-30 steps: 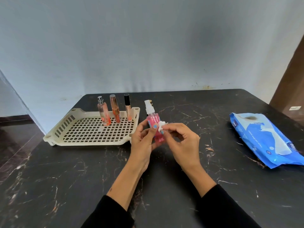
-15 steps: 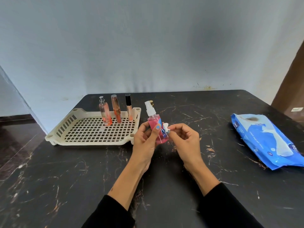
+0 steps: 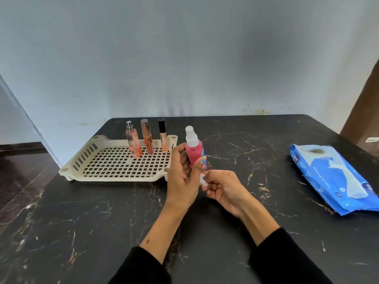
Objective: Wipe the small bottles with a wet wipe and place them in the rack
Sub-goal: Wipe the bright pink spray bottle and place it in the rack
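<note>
Gripping the pink spray bottle with white pump cap (image 3: 193,149) upright just right of the cream perforated plastic rack (image 3: 114,160), the left hand (image 3: 183,177) should turn it while the right hand (image 3: 222,186), pinching a small crumpled white wet wipe (image 3: 203,179) below it, rubs every side.

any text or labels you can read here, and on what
None reads in full.
Blue wipes pack: white print, only fragments such as "ee" at either end; the rest too blurred.
Black-capped tube in the rack: vertical lettering, too small.
Pink spray bottle in left hand: blue label, unreadable.
</note>
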